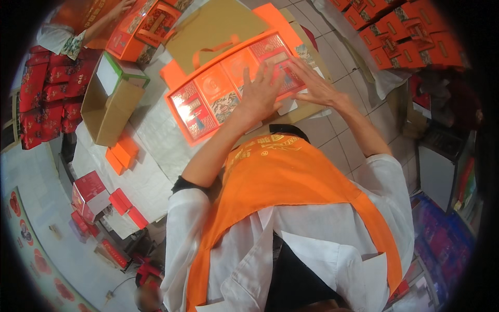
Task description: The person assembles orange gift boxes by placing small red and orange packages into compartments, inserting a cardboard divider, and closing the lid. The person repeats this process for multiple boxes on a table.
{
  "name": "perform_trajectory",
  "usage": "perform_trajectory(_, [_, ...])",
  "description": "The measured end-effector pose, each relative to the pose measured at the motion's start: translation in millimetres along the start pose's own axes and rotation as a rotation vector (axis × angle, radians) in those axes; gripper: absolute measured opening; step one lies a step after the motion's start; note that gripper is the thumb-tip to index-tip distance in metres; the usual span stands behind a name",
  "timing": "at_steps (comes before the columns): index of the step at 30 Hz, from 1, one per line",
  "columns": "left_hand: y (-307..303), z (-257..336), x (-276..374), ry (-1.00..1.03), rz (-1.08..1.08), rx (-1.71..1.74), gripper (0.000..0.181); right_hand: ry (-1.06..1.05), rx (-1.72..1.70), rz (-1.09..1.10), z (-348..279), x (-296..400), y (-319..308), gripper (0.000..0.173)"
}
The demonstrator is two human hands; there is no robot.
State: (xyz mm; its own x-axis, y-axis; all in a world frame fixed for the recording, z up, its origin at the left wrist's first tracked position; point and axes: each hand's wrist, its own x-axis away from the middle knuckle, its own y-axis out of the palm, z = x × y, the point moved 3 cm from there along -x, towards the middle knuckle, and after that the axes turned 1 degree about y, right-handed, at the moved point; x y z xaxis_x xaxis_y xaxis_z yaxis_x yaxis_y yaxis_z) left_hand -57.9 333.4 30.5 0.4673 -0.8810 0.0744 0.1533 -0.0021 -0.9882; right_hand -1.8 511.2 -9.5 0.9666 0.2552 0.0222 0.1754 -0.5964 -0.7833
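Observation:
An orange gift tray [190, 137] lies in front of me, holding several flat boxes side by side. At its left end sits a red patterned box [193, 112], beside an orange box with a landscape print [218, 94]. My left hand [262, 93] is spread over the right half of the tray, fingers apart, partly hiding the boxes. My right hand [315, 84] reaches to the tray's right end, its fingertips at another red patterned box [269, 46]. Whether either palm touches is unclear. Behind the tray stands a large gold-brown panel [222, 27] with an orange ribbon handle [199, 56].
An open cardboard carton [105, 117], small orange boxes [121, 153] and red boxes [124, 204] stand on the covered table. Upper left, another person's arm [103, 25] is at an orange gift box [142, 29]. Stacked orange boxes [405, 35] fill the upper right.

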Motion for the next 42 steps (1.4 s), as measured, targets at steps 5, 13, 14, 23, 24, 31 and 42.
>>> perform_trajectory(5, [10, 3, -2, -0.019, 0.154, -0.088, 0.078, 0.013, -0.173, 0.063, -4, -5, -2, 0.083])
perform_trajectory(13, [20, 9, -3, -0.024, 0.322, -0.188, 0.046, 0.041, -0.062, 0.006, -3, 3, -3, 0.074])
perform_trajectory(14, [22, 11, -3, -0.030, 0.349, -0.190, 0.045, 0.033, -0.043, 0.007, 1, 5, -1, 0.073])
perform_trajectory(23, [23, 13, -5, -0.054, 0.335, -0.218, 0.044, -0.011, 0.020, -0.005, 20, 12, 9, 0.065])
perform_trajectory(24, [23, 12, -6, -0.052, 0.324, -0.225, 0.044, -0.027, 0.021, 0.008, 19, 12, 9, 0.064])
perform_trajectory(31, [33, 9, -9, -0.040, 0.181, -0.269, 0.078, 0.009, 0.024, 0.028, 13, 10, 10, 0.062])
perform_trajectory(42, [62, 27, -19, -0.094, 0.351, -0.114, 0.075, 0.149, -0.295, 0.100, 11, 16, 4, 0.059])
